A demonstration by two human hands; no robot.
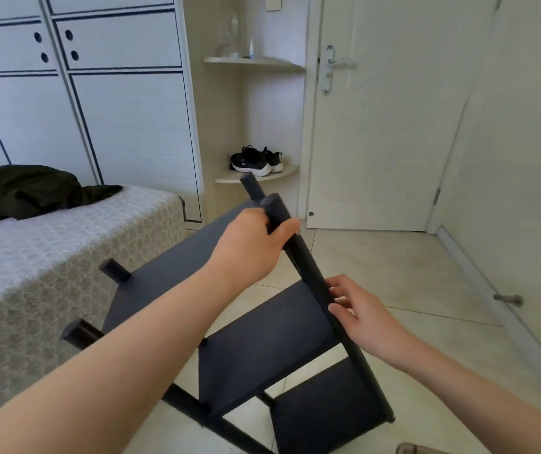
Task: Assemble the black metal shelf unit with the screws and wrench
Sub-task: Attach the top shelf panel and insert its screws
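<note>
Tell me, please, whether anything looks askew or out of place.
The black metal shelf unit leans off upright, its round black post gripped by the left hand and the right hand. A crumpled dark green garment lies on the patterned bed.

The black shelf unit (262, 348) leans tilted on the floor beside the bed (66, 244). The left hand (249, 244) grips its long pole (311, 273) near the top. The right hand (357, 312) holds the pole lower down.
</note>
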